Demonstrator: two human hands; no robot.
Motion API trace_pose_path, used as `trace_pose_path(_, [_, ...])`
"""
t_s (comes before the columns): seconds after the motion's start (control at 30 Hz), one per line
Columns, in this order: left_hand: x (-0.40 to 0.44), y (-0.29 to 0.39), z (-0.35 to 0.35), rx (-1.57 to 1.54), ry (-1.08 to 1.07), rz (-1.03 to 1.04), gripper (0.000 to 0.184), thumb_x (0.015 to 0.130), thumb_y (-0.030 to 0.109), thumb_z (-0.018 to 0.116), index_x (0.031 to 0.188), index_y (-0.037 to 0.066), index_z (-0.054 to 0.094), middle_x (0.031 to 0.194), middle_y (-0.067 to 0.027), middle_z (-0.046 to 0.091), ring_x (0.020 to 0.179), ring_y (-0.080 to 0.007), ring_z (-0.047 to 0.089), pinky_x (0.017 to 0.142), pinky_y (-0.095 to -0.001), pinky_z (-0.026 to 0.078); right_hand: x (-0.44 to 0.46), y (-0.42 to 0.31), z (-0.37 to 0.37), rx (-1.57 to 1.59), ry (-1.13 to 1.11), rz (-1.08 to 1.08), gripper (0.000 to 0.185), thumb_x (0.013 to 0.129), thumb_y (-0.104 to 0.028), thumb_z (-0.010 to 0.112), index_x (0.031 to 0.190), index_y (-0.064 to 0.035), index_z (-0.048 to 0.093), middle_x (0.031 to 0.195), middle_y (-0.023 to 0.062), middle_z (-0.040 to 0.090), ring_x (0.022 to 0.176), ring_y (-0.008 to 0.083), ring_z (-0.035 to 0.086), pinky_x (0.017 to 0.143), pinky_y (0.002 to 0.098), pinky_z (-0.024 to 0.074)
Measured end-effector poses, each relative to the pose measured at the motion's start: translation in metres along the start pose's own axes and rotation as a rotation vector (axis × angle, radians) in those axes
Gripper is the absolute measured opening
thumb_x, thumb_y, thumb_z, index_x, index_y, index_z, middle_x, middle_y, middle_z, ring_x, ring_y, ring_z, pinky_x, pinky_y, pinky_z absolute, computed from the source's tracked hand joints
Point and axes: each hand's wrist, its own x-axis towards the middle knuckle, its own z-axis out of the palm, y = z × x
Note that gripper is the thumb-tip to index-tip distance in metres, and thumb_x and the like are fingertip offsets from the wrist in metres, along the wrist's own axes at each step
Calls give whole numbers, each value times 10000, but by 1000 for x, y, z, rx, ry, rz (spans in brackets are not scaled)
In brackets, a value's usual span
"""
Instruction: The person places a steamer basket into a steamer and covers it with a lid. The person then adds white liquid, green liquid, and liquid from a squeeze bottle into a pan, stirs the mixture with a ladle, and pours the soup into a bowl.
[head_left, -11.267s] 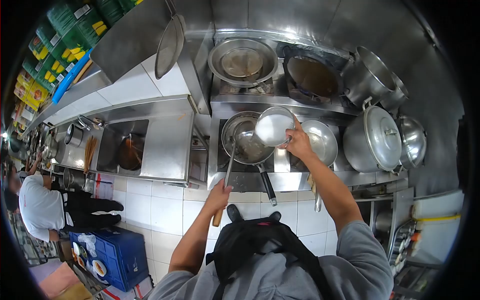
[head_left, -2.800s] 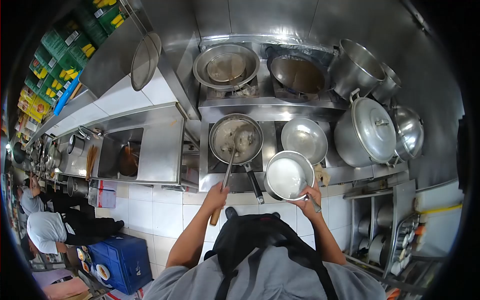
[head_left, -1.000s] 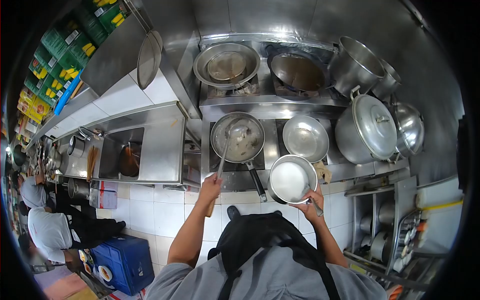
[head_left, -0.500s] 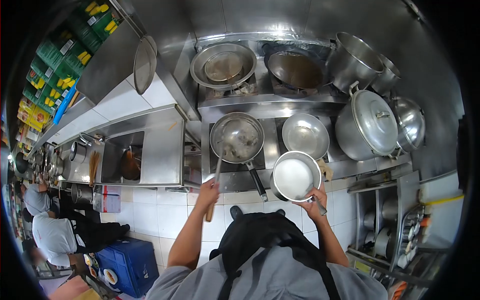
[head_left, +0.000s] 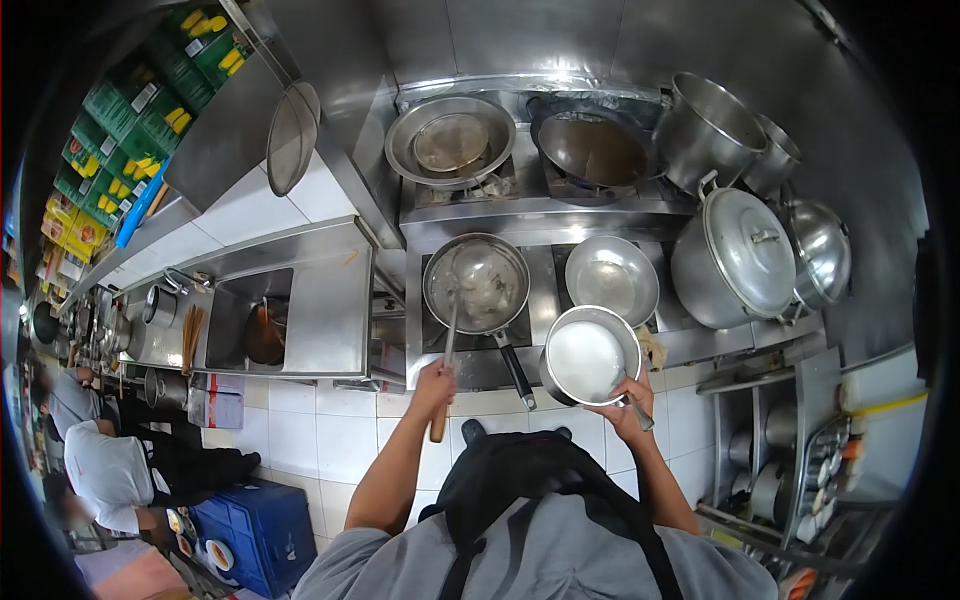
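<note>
My left hand grips a long metal utensil with a wooden handle. Its far end sits in the frying pan on the front-left burner; the shape of its tip is hard to make out. Pale pieces lie in that pan, whose black handle points toward me. In my right hand is a metal saucepan of white liquid, held at its near right side. A metal spoon or ladle handle sticks out by those fingers. Just behind the saucepan stands a shallow metal pan.
A lidded pot stands right of the burners. Behind are a wide basin, a wok and a tall pot. A sink lies left, a pot rack right. Co-workers are at lower left beside a blue crate.
My left hand has shifted slightly right with the utensil, which now stands more upright in the pan. The right hand holds the saucepan in nearly the same place.
</note>
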Motion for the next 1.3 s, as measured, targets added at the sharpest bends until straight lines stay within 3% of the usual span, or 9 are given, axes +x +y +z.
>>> trace_pose_path(0.1, [-10, -5, 10, -28, -68, 8, 199, 1048, 237, 543, 998, 55, 605, 666, -6, 523, 558, -105, 532, 464, -287, 449, 3, 8, -3, 0, -5, -15, 499, 617, -230, 1021, 766, -48, 581, 1388, 224, 537, 1285, 393, 569, 1037, 435, 480])
trace_pose_path(0.2, [-44, -8, -17, 155, -108, -25, 229, 1024, 229, 582, 1086, 23, 660, 705, -93, 628, 607, -177, 621, 526, -355, 512, -4, 14, -3, 18, 14, 32, 495, 619, -237, 1019, 764, -53, 583, 1387, 219, 543, 1281, 391, 571, 1038, 434, 478])
trace_pose_path(0.3, [-41, -36, -50, 757, 268, 556, 415, 972, 192, 642, 1348, 15, 628, 932, -316, 713, 840, -428, 727, 758, -515, 571, -13, 20, -6, 19, 27, 93, 493, 614, -242, 1020, 763, -61, 587, 1391, 212, 547, 1279, 392, 573, 1038, 428, 477])
trace_pose_path(0.37, [-34, -8, -43, 882, 307, 369, 448, 979, 202, 635, 1390, 33, 581, 952, -309, 717, 895, -468, 710, 794, -538, 572, -11, 20, -6, 15, 20, 101, 493, 609, -241, 1022, 763, -65, 589, 1394, 209, 548, 1279, 392, 574, 1038, 425, 478])
trace_pose_path(0.57, [27, 8, -5, 977, 367, 445, 488, 988, 269, 621, 1414, 54, 516, 964, -295, 724, 893, -503, 701, 773, -574, 571, -4, 14, -7, -38, -4, -4, 497, 604, -239, 1025, 763, -61, 589, 1387, 208, 551, 1263, 394, 589, 1026, 413, 486])
trace_pose_path(0.7, [-3, 30, 0, 1161, 205, 365, 527, 997, 284, 615, 1477, 105, 488, 938, -232, 710, 882, -429, 726, 778, -533, 587, -8, 11, -4, -6, -1, 72, 492, 608, -239, 1022, 765, -58, 593, 1386, 214, 553, 1274, 394, 581, 1029, 415, 482])
trace_pose_path(0.97, [-55, 16, -79, 1329, 159, 336, 570, 980, 239, 640, 1526, 235, 479, 1059, -180, 685, 921, -399, 723, 776, -537, 593, -9, 7, -3, 36, 17, -4, 460, 616, -206, 1018, 750, -48, 607, 1398, 204, 538, 1295, 375, 563, 1062, 437, 464])
trace_pose_path(1.1, [-38, 39, -100, 1356, 217, 380, 557, 972, 249, 646, 1510, 236, 501, 1055, -174, 692, 901, -395, 726, 756, -532, 592, -13, 13, -8, -2, 17, -23, 458, 617, -208, 1017, 753, -51, 609, 1397, 207, 537, 1300, 381, 560, 1064, 440, 462])
trace_pose_path(1.3, [22, 39, -86, 1197, 278, 350, 485, 988, 273, 612, 1437, 111, 529, 1002, -251, 711, 919, -455, 709, 793, -557, 576, -13, 11, -8, 34, 10, 51, 473, 634, -257, 1008, 764, -33, 612, 1471, 260, 512, 1332, 417, 544, 1084, 438, 441])
